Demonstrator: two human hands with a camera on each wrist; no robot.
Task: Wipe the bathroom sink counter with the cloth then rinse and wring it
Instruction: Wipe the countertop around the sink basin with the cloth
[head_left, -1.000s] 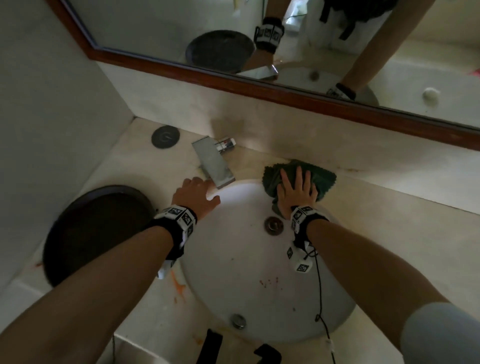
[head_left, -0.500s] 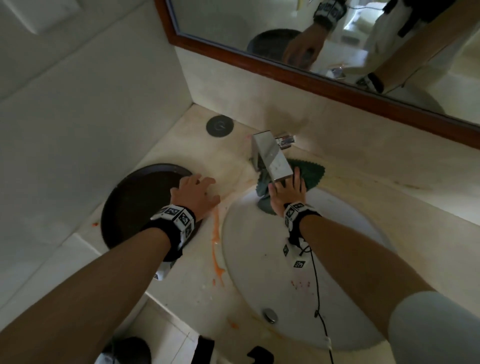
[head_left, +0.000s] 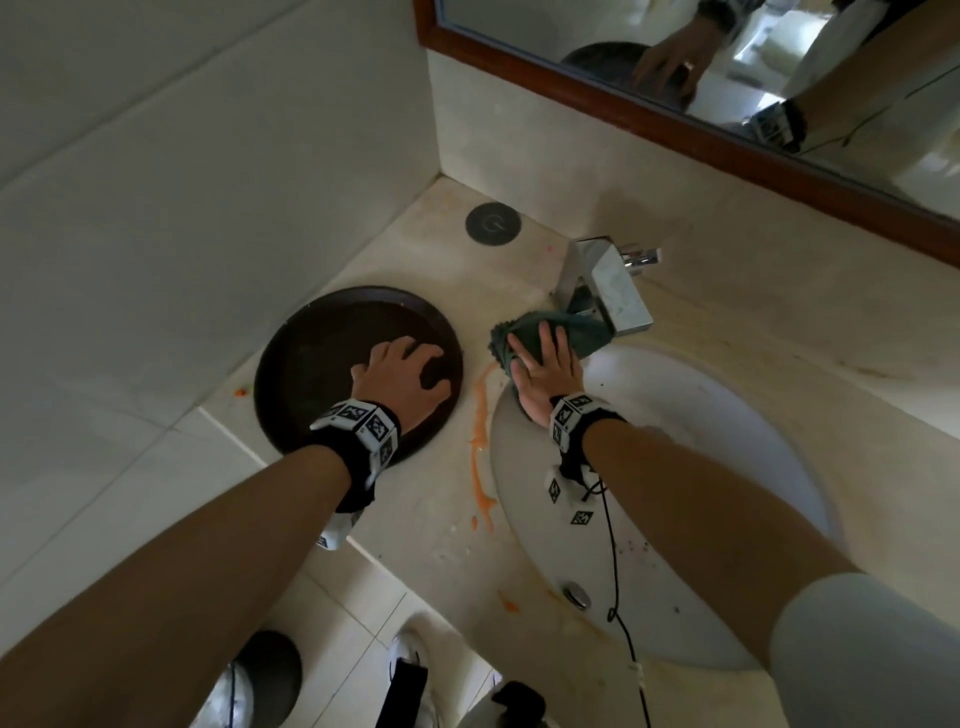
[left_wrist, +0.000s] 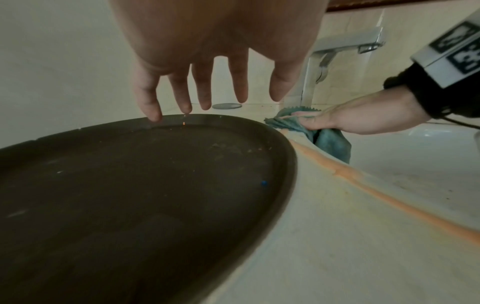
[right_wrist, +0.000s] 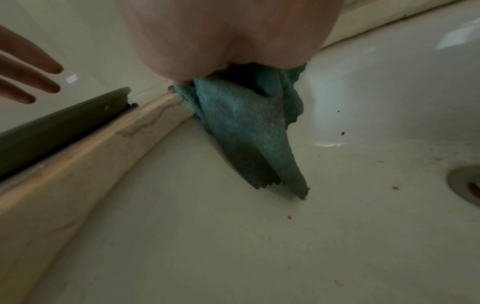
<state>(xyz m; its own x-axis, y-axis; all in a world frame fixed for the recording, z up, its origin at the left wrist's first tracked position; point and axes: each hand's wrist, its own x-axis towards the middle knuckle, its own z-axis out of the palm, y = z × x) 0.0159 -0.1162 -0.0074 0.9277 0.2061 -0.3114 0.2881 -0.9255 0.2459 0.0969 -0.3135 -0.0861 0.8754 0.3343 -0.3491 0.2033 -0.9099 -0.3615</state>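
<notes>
A green cloth lies on the beige counter at the left rim of the white sink, just under the chrome faucet. My right hand presses flat on it with straight fingers. In the right wrist view a fold of the cloth hangs from under my palm into the basin. My left hand is spread over a dark round tray, holding nothing. Its fingers point down near the tray's far rim. An orange streak runs along the counter between tray and sink.
A wall closes the left side. A wood-framed mirror hangs behind the faucet. A small dark round cap sits in the back corner. The drain is in the basin. A black cable trails from my right wrist.
My right hand has slid the cloth leftward along the sink's back rim, passing under the faucet. My left hand has left the sink rim and moved onto the dark tray.
</notes>
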